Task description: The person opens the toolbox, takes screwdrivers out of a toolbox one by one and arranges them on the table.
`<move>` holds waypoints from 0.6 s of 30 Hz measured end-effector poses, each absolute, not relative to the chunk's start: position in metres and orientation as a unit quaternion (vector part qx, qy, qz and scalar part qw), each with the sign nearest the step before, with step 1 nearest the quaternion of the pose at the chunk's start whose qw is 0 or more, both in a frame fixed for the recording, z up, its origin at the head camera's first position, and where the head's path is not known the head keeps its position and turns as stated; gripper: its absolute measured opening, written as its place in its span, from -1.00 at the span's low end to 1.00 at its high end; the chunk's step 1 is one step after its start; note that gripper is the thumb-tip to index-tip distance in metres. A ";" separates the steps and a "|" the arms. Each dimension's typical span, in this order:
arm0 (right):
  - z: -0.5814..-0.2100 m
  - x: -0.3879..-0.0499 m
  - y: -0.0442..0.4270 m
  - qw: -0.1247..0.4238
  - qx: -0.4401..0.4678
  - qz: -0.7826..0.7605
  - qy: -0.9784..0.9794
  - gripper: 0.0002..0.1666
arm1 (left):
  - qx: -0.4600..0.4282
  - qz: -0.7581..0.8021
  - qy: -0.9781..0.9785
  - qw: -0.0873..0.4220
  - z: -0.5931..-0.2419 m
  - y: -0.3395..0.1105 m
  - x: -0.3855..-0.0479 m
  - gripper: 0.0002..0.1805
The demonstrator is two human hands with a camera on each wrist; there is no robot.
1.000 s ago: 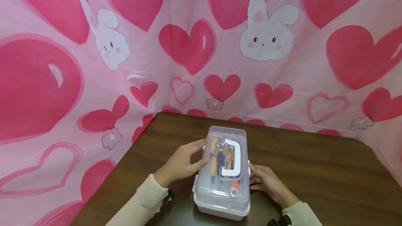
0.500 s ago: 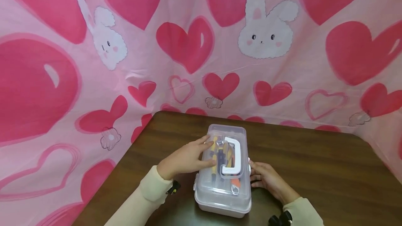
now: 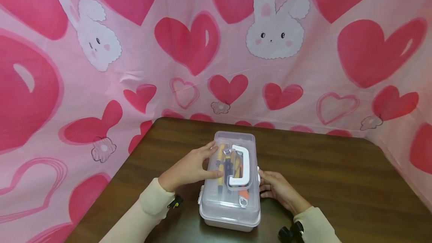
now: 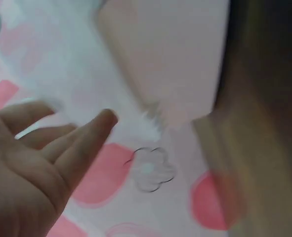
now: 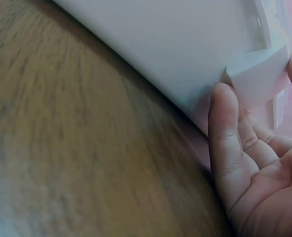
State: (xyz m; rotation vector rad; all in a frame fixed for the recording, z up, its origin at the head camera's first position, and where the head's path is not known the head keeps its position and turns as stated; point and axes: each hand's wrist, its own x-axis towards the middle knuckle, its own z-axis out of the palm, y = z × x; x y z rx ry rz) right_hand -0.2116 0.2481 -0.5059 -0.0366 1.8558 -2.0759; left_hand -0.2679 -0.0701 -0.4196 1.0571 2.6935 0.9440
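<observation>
The white rectangular plastic toolbox (image 3: 229, 224) stands seemingly unopened on the brown wooden table (image 3: 324, 168), clear plastic lid (image 3: 216, 201) down, left hand (image 3: 188, 167) spread wide at its edge, right hand (image 3: 278, 188) pinching a white plastic latch (image 5: 259, 75) whose release I cannot tell.

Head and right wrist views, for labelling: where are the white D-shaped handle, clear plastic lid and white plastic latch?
White D-shaped handle (image 3: 246, 166), head view: its long bar.
Clear plastic lid (image 3: 227, 198), head view: its top.
White plastic latch (image 5: 260, 76), right wrist view: its broad face.
</observation>
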 end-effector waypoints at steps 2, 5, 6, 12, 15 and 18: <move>-0.505 -0.212 0.248 0.175 -0.010 -0.733 0.657 -0.60 | 0.357 0.289 0.886 0.057 -0.413 -0.069 -0.273 0.07; -0.505 -0.212 0.246 0.178 -0.008 -0.731 0.658 -0.59 | 0.367 0.266 0.888 0.077 -0.407 -0.068 -0.283 0.09; -0.505 -0.212 0.246 0.178 -0.010 -0.731 0.659 -0.60 | 0.370 0.263 0.887 0.085 -0.406 -0.067 -0.287 0.10; -0.504 -0.208 0.247 0.177 -0.018 -0.734 0.656 -0.64 | 0.386 0.270 0.876 0.105 -0.402 -0.063 -0.307 0.12; -0.504 -0.208 0.248 0.180 -0.025 -0.737 0.651 -0.65 | 0.392 0.285 0.868 0.104 -0.403 -0.065 -0.307 0.12; -0.505 -0.209 0.248 0.184 -0.026 -0.740 0.647 -0.65 | 0.397 0.304 0.861 0.097 -0.410 -0.069 -0.305 0.11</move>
